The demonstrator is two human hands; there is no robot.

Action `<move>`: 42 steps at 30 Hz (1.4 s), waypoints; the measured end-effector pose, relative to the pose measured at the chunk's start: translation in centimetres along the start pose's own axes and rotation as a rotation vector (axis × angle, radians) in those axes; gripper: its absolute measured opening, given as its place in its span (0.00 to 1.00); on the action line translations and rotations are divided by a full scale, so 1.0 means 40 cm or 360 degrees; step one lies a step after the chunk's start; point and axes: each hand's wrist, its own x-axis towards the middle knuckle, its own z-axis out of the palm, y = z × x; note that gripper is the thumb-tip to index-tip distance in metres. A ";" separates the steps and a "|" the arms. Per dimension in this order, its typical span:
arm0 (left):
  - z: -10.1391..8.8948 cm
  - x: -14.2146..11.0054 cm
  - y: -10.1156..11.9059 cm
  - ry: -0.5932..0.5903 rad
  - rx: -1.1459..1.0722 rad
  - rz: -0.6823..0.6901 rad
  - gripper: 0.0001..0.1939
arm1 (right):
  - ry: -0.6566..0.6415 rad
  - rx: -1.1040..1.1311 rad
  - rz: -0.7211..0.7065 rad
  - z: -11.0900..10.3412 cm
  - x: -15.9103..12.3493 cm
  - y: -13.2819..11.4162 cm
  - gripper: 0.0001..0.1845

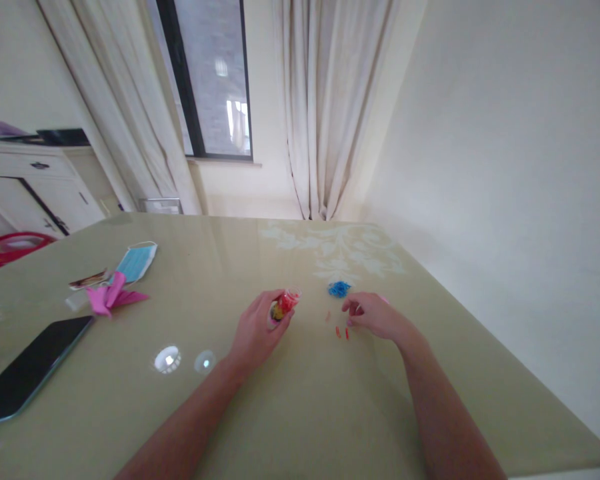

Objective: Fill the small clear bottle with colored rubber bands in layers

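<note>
My left hand (254,331) is wrapped round a small clear container (285,305) with red, yellow and dark bits inside, tilted above the table. To its right, my right hand (373,313) has its fingers curled and the tips drawn together low over the tabletop. Whether anything sits in that pinch is too small to tell. Just below those fingertips lie two thin red pieces (338,332), which look like small bands. Beyond the right hand rests a loose pile of blue bands (339,289). A bit of something pink shows behind the right hand, mostly hidden.
On the left of the glossy table (300,413) lie a dark-screened tablet or phone (33,367), a pink folded-paper shape (113,297) and a blue face mask (137,262). A wall (520,167) runs along the right edge; curtains and a window stand behind.
</note>
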 end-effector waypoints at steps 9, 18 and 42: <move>0.002 0.000 -0.005 -0.0028 -0.0020 0.0006 0.17 | -0.0007 -0.0168 0.0101 -0.018 -0.008 0.041 0.14; 0.003 0.004 0.014 0.0005 -0.0460 -0.0316 0.19 | 0.0012 -0.0231 0.0077 0.015 0.010 -0.001 0.05; 0.005 -0.006 -0.001 -0.0051 0.0015 0.0295 0.14 | 0.0718 0.0570 -0.1032 0.070 -0.032 -0.202 0.12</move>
